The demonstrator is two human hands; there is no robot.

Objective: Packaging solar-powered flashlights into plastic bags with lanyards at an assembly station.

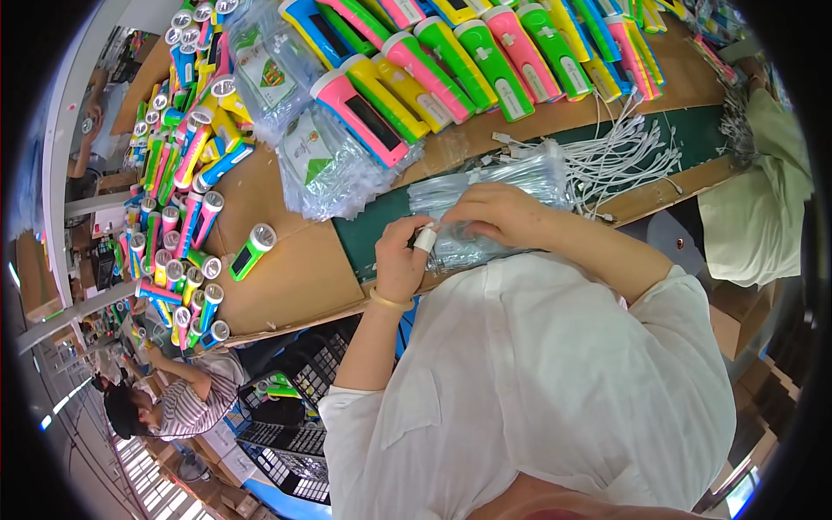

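Note:
My left hand point(401, 260), with a white wrap point(425, 238) round one finger and a pale band at the wrist, is closed, its fingertips pressed together. Close beside it, my right hand point(501, 214) bends its fingers inward in a pinch. The fingertips nearly meet over a pile of clear plastic bags point(472, 251) at the table's near edge. What they pinch is too small to make out. White USB cables point(624, 160) lie loose right of the pile. Beyond my hands, a pink and blue flashlight point(368, 121) rests on more clear bags point(316, 169).
Rows of colourful flashlights point(511, 61) cover the far side; many more point(178, 234) crowd the left. One green flashlight point(252, 251) lies apart on the cardboard point(303, 286). A black crate point(290, 433) stands below left. A person in stripes point(195, 394) is at left, another sleeve point(754, 217) at right.

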